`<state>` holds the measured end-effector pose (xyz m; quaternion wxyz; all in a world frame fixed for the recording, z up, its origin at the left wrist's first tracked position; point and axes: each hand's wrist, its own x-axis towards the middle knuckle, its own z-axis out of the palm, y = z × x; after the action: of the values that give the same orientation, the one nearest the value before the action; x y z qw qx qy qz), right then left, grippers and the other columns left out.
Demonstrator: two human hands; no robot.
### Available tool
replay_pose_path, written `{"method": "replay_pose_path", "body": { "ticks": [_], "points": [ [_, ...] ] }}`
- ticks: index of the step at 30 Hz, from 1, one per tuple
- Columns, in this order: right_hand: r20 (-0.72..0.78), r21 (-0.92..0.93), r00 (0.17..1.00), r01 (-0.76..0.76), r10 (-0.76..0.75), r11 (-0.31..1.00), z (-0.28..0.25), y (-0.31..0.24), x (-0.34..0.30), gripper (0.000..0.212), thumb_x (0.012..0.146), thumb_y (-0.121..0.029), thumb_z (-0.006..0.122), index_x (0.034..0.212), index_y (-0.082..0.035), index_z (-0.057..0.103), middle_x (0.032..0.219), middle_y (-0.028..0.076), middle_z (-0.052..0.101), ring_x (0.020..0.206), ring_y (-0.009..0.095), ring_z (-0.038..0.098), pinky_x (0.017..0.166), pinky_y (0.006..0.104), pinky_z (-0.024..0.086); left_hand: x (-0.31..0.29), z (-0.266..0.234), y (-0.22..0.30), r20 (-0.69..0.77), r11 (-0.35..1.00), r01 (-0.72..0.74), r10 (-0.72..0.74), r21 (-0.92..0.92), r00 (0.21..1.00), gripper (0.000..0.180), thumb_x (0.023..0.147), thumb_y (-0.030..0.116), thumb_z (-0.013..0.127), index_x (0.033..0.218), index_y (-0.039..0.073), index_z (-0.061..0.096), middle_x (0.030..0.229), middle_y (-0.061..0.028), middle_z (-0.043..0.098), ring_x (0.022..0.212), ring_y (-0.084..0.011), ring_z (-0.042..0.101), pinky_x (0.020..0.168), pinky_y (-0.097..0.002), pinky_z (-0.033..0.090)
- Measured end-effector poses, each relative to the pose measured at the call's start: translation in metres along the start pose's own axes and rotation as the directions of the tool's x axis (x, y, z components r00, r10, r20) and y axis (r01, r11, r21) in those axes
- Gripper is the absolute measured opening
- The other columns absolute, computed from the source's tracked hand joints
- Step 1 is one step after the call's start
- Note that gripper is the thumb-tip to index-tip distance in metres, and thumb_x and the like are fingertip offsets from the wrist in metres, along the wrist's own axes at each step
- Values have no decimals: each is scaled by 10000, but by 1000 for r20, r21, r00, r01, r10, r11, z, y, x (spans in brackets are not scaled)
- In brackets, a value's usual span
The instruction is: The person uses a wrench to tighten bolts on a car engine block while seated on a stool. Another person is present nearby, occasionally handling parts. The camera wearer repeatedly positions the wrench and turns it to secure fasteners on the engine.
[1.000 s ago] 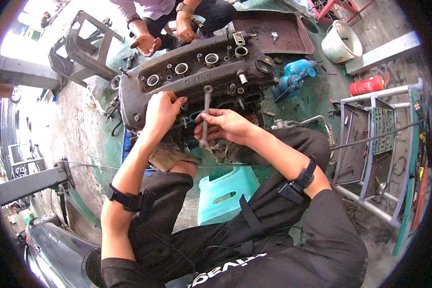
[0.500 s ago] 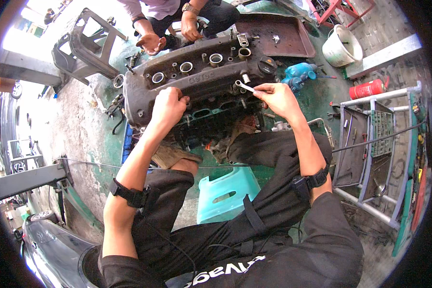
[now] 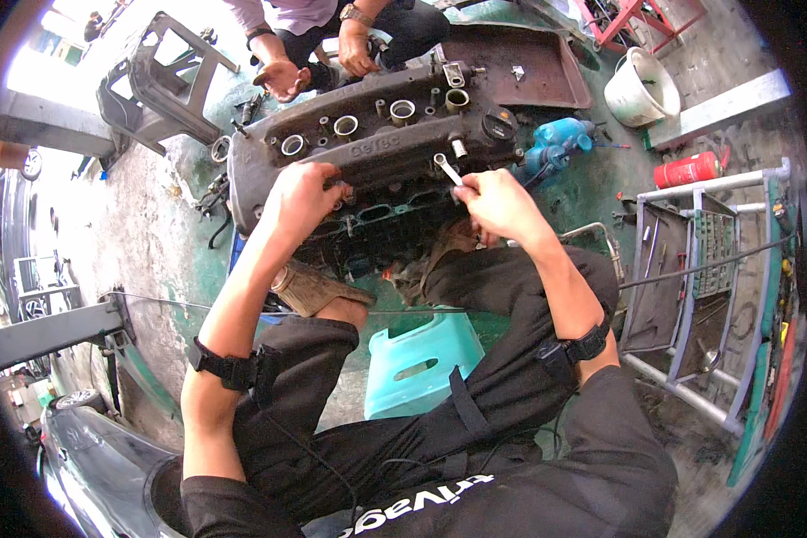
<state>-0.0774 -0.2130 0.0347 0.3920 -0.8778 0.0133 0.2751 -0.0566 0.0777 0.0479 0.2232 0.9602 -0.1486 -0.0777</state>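
Note:
An engine (image 3: 368, 215) with a dark, dirty valve cover (image 3: 318, 161) lies before me. Four round openings run along the cover. My right hand (image 3: 500, 208) is closed round a silver wrench (image 3: 449, 170), whose ring end points up and away, over the near edge of the cover. At the cover's near left side my left hand (image 3: 300, 199) has its fingers curled together; whatever they hold is too small to make out. A black oil filler cap (image 3: 498, 124) sits at the cover's right end, and a short metal tube (image 3: 458, 147) stands near the wrench.
Across the engine a person's hands (image 3: 284, 79) hang near its far edge. A brown tray (image 3: 547, 76), a blue bottle (image 3: 560, 139), a white bucket (image 3: 641, 90) and a fire extinguisher (image 3: 689, 169) are right. A turquoise stool (image 3: 421, 368) stands between my legs; a grey stool (image 3: 157, 85) is far left.
My right hand has moved left and nearer to me, and the wrench has turned from lying sideways to pointing more away. The left hand has shifted slightly, still curled at the engine.

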Motion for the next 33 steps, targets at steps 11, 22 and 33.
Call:
{"method": "replay_pose_path", "body": {
  "ticks": [11,22,33],
  "points": [
    [354,932,909,-325,-218,160,69,6,22,316,996,-333,475,983,-31,570,898,154,678,865,316,695,760,423,575,0,21,10,-62,981,179,-184,-70,981,245,822,167,653,809,-78,648,750,-269,630,763,-416,641,718,-458,497],
    [412,877,873,-302,-260,373,57,3,2,338,980,-355,508,1021,-32,601,895,125,693,818,260,700,686,361,570,2,5,-6,114,969,-218,205,119,972,284,719,5,579,986,-16,673,986,-211,656,988,-363,615,897,-411,483],
    [-177,2,969,174,-171,985,-7,21,6,326,909,-338,617,923,-27,715,609,96,584,531,176,549,512,316,428,2,19,13,-93,964,245,-236,103,967,370,828,302,655,716,-50,666,687,-270,616,700,-415,640,675,-471,507]
  ]
}}
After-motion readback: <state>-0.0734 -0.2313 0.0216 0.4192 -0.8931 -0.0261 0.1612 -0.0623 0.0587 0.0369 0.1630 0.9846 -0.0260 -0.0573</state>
